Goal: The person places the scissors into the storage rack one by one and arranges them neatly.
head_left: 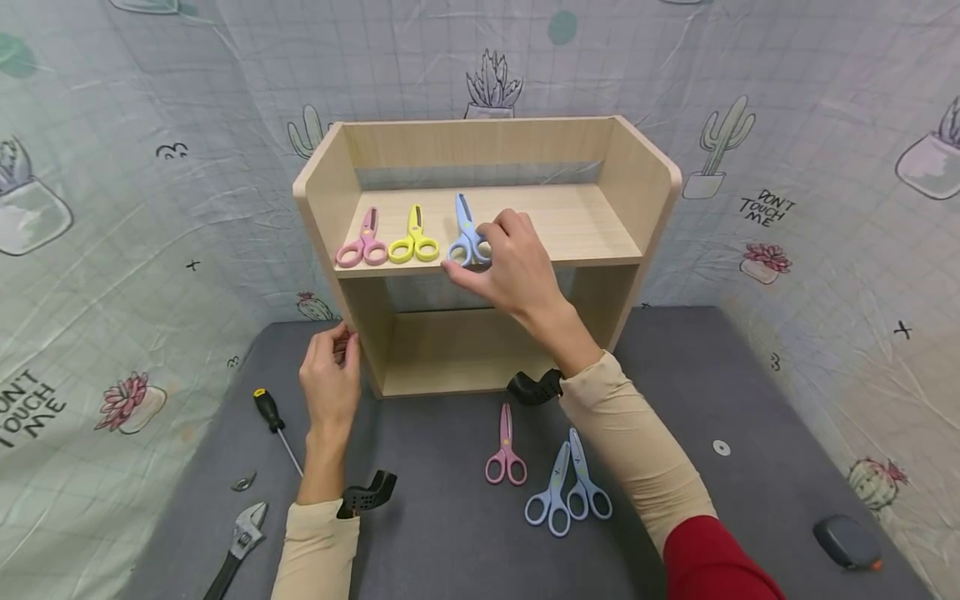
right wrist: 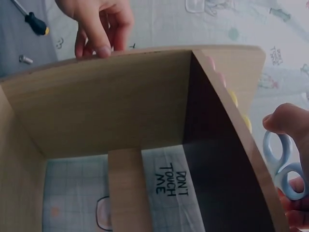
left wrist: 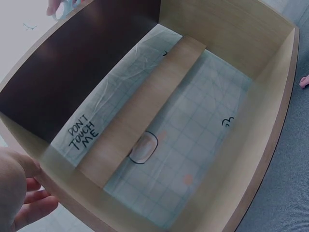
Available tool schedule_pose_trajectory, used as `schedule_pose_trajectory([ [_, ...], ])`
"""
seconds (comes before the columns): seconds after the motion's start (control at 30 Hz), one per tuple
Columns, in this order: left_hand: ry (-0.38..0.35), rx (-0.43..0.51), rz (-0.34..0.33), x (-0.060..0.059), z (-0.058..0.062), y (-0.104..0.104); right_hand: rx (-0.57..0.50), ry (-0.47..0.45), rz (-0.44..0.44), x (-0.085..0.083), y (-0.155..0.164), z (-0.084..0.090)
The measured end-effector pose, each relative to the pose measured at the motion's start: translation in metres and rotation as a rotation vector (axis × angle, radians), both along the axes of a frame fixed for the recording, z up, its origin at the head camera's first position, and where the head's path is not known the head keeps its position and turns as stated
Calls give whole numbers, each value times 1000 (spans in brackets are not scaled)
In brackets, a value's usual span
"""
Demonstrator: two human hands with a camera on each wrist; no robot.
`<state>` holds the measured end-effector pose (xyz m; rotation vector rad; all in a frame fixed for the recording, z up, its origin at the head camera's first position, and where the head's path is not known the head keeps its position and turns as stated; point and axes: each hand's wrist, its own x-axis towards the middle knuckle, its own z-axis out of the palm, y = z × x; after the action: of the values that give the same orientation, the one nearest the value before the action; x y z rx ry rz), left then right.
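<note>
Fingers (head_left: 480, 242) of the right hand (head_left: 517, 271) pinch the handle loops of the blue scissors (head_left: 467, 236), which lie on the upper shelf (head_left: 577, 225) of the wooden shelf unit (head_left: 637, 179), at its near edge and just right of the yellow pair. The left hand (head_left: 330, 383) has its fingers curled against the near left upright of the unit, steadying it.

Judging from how things lie, the loops of all three pairs on the shelf sit right at the near lip. A careless drag of the right hand toward the person could pull the blue pair over the edge onto the table (head_left: 750, 400). A sideways nudge could knock the yellow scissors (head_left: 414, 237) into the pink scissors (head_left: 363, 242) and spoil the row. The unit looks light, so if the left hand lets go, a push on the shelf might shift it.

Counted: six pairs of scissors. Three are on the shelf: one pink, one yellow, one blue. Three are on the table: one pink pair (head_left: 506, 450) and two blue pairs (head_left: 568, 487), touching. Also there are one screwdriver (head_left: 272, 418) and one adjustable wrench (head_left: 238, 546) at the near left, one small washer (head_left: 722, 447), and one dark tape measure (head_left: 847, 543) at the near right.
</note>
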<state>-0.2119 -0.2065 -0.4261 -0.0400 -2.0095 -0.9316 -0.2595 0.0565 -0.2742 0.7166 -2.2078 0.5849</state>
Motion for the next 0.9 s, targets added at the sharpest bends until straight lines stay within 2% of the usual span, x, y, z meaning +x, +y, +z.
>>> schedule_pose_trajectory([
  [0.4,4,-4,7,1,0,0,81,-163,-54,-13,-5,7],
  [0.9,2,-4,2,0,0,0,111,-239,-77,-16,0,9],
])
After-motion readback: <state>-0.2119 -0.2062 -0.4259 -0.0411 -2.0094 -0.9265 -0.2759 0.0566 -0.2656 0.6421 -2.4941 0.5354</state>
